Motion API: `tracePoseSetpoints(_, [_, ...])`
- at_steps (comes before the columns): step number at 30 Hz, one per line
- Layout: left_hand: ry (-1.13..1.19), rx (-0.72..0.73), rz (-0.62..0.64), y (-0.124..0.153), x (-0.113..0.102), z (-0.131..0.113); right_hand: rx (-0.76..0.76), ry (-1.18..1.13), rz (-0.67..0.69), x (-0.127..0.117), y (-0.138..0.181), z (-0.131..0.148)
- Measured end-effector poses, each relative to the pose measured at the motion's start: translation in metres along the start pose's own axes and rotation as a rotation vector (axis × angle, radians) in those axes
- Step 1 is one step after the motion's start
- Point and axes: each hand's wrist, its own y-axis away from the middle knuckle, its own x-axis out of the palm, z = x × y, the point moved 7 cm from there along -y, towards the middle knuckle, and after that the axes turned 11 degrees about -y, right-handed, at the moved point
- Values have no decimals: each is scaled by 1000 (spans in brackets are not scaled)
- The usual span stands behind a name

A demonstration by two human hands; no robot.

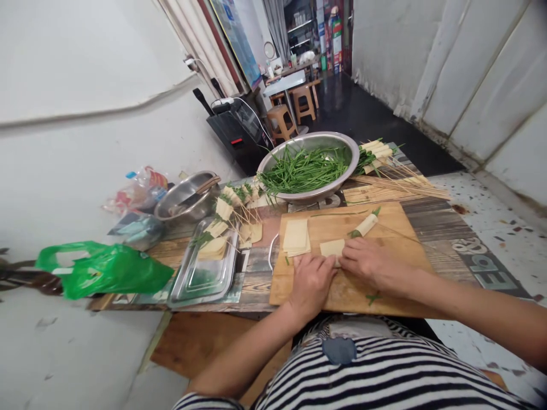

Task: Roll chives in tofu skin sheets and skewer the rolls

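Observation:
On a wooden cutting board (405, 256), a pale tofu skin sheet (332, 247) lies under my fingers. My left hand (311, 280) has its fingers curled on the sheet's near edge. My right hand (368, 261) is closed on the sheet's right end, touching the left fingertips. What lies under the fingers is mostly hidden. Just beyond my right hand is a rolled tofu skin (366, 225) with green chive ends showing, and a thin skewer (404, 234) lies beside it. A stack of tofu skin sheets (296, 236) sits behind my left hand.
A steel basin (352, 162) of chives (305, 171) stands behind the board. Bare skewers (397, 188) and skewered rolls (376, 151) lie to its right. At left are a metal tray (205, 285), more skewered rolls (224, 206), a steel bowl (164, 208) and a green plastic bag (123, 270).

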Motion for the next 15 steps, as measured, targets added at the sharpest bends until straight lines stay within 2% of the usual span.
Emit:
tracePoseSetpoints(5, [-47, 72, -14, 1, -1, -5, 95, -41, 90, 1, -8, -14])
tracePoseSetpoints(9, [-8, 84, 61, -12, -4, -1, 95, 4, -13, 3, 0, -14])
tracePoseSetpoints(12, [19, 87, 126, -19, -3, 2, 12, 61, -97, 3, 8, -4])
tracePoseSetpoints(15, [21, 75, 159, -23, -1, 4, -9, 67, -92, 2, 6, -2])
